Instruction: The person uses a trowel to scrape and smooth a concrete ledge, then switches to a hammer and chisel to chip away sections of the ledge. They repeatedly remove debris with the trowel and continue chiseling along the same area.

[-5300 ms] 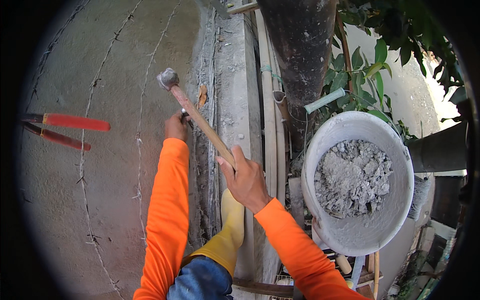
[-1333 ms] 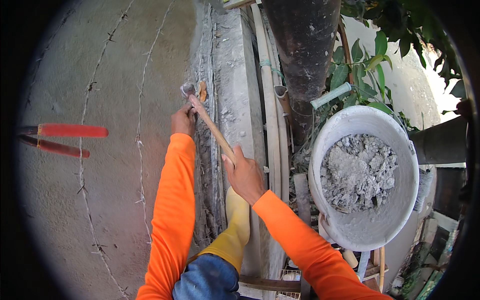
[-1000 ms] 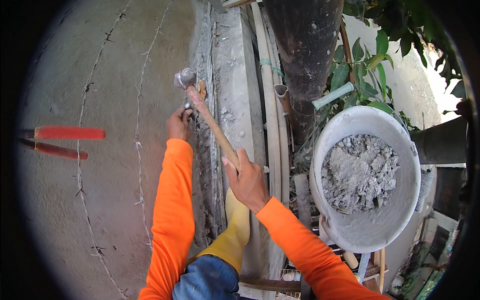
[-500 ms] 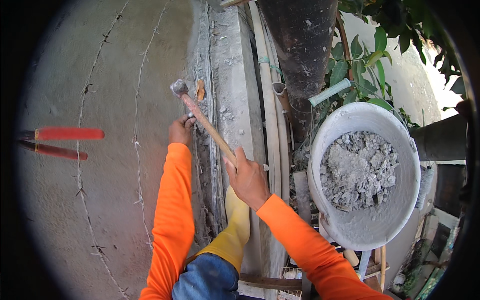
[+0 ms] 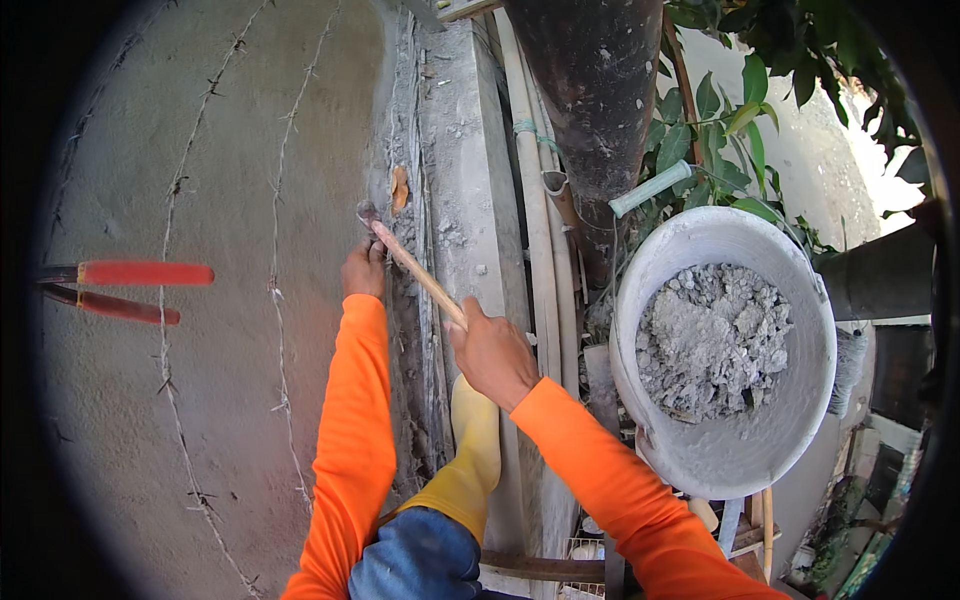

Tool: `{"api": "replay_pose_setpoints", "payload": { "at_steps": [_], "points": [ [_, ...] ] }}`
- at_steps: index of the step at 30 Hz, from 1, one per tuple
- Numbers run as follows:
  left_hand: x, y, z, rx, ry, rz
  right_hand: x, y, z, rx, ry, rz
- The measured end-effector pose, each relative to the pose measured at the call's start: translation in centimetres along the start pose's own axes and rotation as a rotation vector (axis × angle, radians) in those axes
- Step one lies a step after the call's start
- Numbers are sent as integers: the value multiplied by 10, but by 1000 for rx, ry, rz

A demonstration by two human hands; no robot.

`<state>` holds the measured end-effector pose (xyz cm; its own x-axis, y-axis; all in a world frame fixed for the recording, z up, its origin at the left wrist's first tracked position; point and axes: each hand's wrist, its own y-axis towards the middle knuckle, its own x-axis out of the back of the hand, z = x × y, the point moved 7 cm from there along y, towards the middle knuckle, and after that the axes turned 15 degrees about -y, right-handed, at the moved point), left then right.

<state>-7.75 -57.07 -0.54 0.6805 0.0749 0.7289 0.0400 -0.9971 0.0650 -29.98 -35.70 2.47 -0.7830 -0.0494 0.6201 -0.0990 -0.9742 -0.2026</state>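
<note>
My right hand is closed round the wooden handle of a hammer. The hammer's grey head is right at the top of my left hand. That hand is a fist on a steel chisel, whose struck end is now covered by the hammer head. Below both lies a rough, broken seam in the concrete, between the plastered wall and a ledge. A dry brown leaf rests on the seam just beyond the hammer head.
Barbed wire runs along the wall at left, near red-handled pliers. At right hangs a pale bucket holding grey rubble. Pipes edge the ledge. My yellow boot stands on it.
The hammer head has come down from above my left hand onto the chisel's end. My left hand has hardly moved; the view has shifted slightly.
</note>
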Motion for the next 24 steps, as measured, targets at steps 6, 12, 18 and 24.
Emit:
{"api": "replay_pose_setpoints", "payload": {
  "at_steps": [6,12,18,24],
  "points": [
    [8,9,-28,-175,-294,-152,23,-7,9,73,224,-90],
    [-11,12,-4,-96,-183,-18,11,4,7,55,209,-118],
    [-10,14,9,-4,-237,-64,-3,10,-6,-9,81,-30],
    [66,-57,-136,-642,-481,-212,12,-29,-7,42,414,-155]
  ]
}}
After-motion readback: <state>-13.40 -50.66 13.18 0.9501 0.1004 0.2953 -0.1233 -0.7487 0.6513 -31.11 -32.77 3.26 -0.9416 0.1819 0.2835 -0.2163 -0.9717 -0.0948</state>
